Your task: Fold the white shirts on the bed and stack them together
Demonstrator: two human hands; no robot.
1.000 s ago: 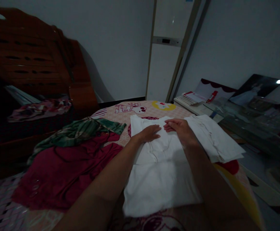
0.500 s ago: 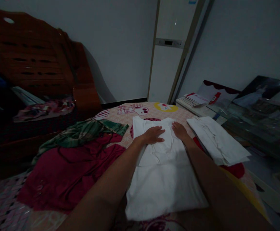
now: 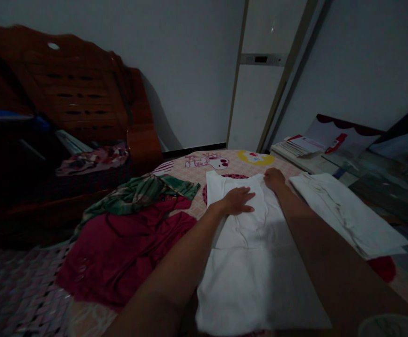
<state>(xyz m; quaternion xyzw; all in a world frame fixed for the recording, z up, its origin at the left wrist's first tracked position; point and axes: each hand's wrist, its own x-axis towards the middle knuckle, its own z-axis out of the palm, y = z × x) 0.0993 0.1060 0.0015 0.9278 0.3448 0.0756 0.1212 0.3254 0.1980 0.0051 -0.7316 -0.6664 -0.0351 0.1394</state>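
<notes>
A white garment (image 3: 249, 271), folded into a long strip, lies in front of me on a pink patterned cloth (image 3: 179, 164). My left hand (image 3: 238, 200) rests flat on its upper part with the fingers spread. At the garment's far right corner my right hand (image 3: 274, 179) is closed, its fingers pinching the edge. To the right is another folded white garment (image 3: 344, 210). Crumpled dark red clothing (image 3: 120, 252) lies left of my left forearm, with a green plaid cloth (image 3: 130, 194) behind it.
A wooden bench (image 3: 74, 93) with a pink floral cloth (image 3: 93, 159) on its seat stands at the left. A tall white cabinet-like unit (image 3: 256, 98) with a control panel is against the wall. Papers (image 3: 302, 145) and a glass-topped surface (image 3: 375, 173) are at the right.
My right hand has gone from lying on the garment to gripping its far right corner. My left hand stays flat on it. The view has shifted slightly left.
</notes>
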